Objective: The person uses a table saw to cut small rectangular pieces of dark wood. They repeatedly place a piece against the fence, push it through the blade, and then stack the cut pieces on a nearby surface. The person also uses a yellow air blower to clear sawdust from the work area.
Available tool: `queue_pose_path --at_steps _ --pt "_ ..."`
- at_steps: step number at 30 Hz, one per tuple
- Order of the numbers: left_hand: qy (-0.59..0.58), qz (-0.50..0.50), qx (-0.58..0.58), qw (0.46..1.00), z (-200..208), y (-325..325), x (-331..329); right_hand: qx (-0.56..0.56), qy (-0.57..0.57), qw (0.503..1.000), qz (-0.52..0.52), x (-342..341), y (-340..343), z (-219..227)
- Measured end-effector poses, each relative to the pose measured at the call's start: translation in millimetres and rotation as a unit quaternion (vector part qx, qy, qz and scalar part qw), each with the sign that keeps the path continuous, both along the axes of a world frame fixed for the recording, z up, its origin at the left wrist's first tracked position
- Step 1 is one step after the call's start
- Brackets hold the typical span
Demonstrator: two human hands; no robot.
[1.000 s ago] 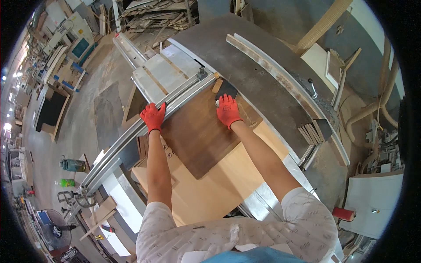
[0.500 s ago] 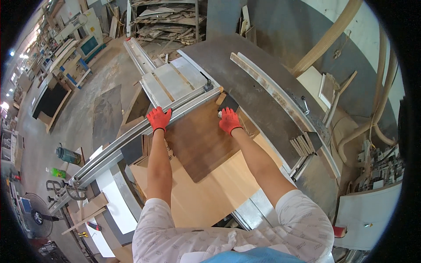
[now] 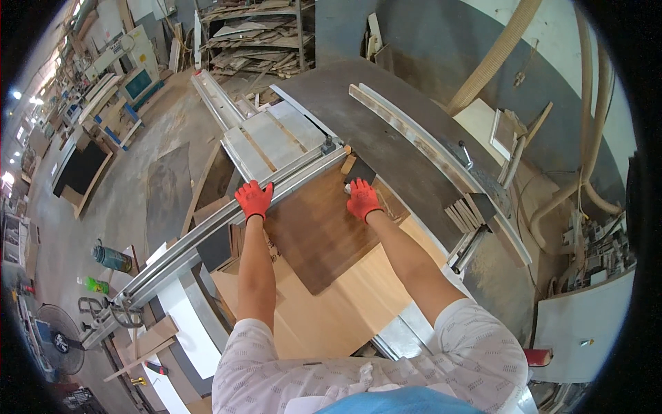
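My left hand (image 3: 254,200), in a red glove, lies over the long aluminium fence (image 3: 289,181) with its fingers spread, at the left edge of a brown wooden board (image 3: 321,234). The board lies flat against the fence, on top of a larger pale wood sheet (image 3: 345,300). At the board's far right corner my right hand (image 3: 363,200), also gloved in red, is closed round a small whitish thing (image 3: 347,188), mostly hidden by the fingers. Just beyond it sit a dark block (image 3: 360,170) and a small wood piece (image 3: 348,164) by the fence's end.
A dark machine table (image 3: 407,145) with a long rail (image 3: 427,141) extends to the right. Wood strips (image 3: 462,215) rest near the rail's near end. Hoses (image 3: 493,58) hang at the right. At left are a dark bottle (image 3: 110,257), a green bottle (image 3: 93,284) and a fan (image 3: 62,338).
The view has shifted slightly. My hands, the brown board and the fence appear a little lower and nearer me. Both hands keep their places on them.
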State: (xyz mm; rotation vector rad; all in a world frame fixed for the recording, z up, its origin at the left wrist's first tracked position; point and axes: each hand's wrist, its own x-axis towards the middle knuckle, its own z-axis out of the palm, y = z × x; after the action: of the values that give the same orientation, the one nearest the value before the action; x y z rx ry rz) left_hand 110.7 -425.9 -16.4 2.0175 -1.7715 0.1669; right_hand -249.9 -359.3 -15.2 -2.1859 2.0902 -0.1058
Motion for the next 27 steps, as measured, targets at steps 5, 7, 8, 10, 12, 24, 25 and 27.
queue_pose_path --at_steps 5,7,8,10,12,24,25,27 --pt "-0.008 -0.012 -0.001 1.000 -2 11 -10 -0.029 -0.036 0.999 0.004 -11 31 3" --pt "-0.009 -0.020 -0.008 1.000 -7 20 -11 -0.072 -0.076 0.994 0.014 -15 68 -5" --pt "-0.004 -0.022 -0.008 1.000 -5 20 -9 -0.104 -0.107 0.989 0.024 -13 85 -7" --pt "0.002 -0.028 -0.005 1.000 -1 21 -5 -0.162 -0.169 0.971 0.044 -9 134 -14" --pt "0.000 -0.016 -0.013 1.000 -3 27 11 -0.199 -0.156 0.966 0.049 3 195 -13" --pt "0.095 -0.160 0.090 0.979 0 103 -314 -0.188 -0.204 0.959 -0.062 -26 423 -6" --pt "0.072 -0.137 0.105 0.982 4 102 -325 -0.197 -0.203 0.957 -0.058 -26 424 -6" --pt "0.025 -0.096 0.132 0.986 14 103 -346 -0.212 -0.204 0.953 -0.068 -26 428 -8"
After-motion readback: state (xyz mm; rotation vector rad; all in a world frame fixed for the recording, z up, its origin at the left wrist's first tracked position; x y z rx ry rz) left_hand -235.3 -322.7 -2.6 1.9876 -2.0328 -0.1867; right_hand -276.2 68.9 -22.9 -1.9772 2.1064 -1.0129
